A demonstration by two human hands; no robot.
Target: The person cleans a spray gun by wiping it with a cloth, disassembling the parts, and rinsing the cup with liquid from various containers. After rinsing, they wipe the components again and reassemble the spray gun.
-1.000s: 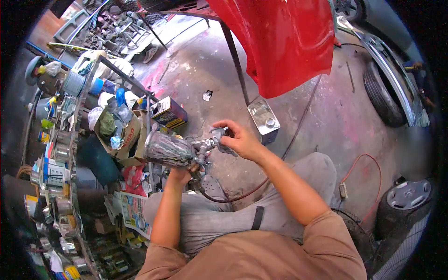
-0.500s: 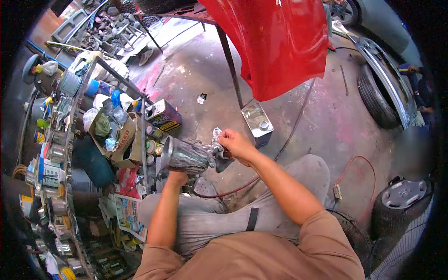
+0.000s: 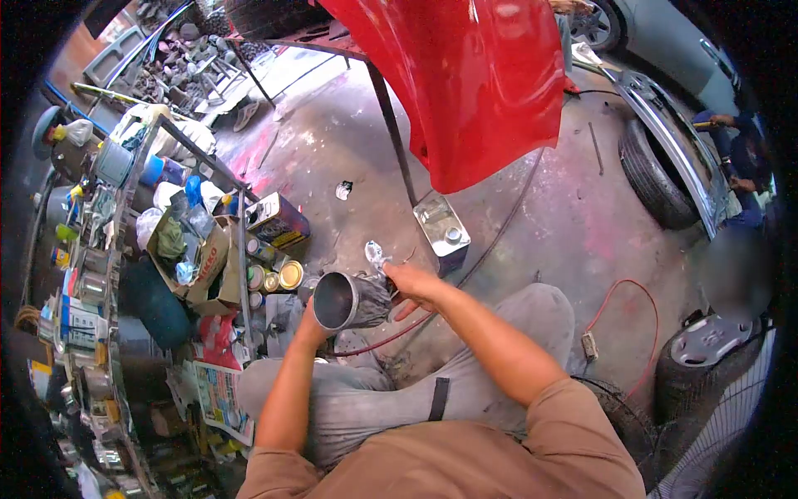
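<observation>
A tapered, paint-streaked metal cup (image 3: 366,301) is tipped over between my hands, its round mouth toward me and its dark inside showing. My left hand (image 3: 312,328) grips it from below and the left, closed on its side near the rim. My right hand (image 3: 413,287) is at the narrow far end, thumb and forefinger closed on a small, shiny silvery piece (image 3: 375,253); its lower fingers are loosely extended. I cannot tell whether that piece is fixed to the cup. A grey sanding-pad-like plate (image 3: 351,343) lies below the cup, partly hidden.
At left a metal rack (image 3: 125,333) carries many cans beside a cardboard box (image 3: 218,264). A rectangular tin (image 3: 440,224) stands ahead, near a hose (image 3: 499,264). A red car panel (image 3: 474,91) hangs above. Tyres (image 3: 657,179) and another person's hand (image 3: 742,184) are at right.
The cup has turned so its mouth now faces me. My right hand has shifted slightly down, its lower fingers loosening. The whole view has shifted a little.
</observation>
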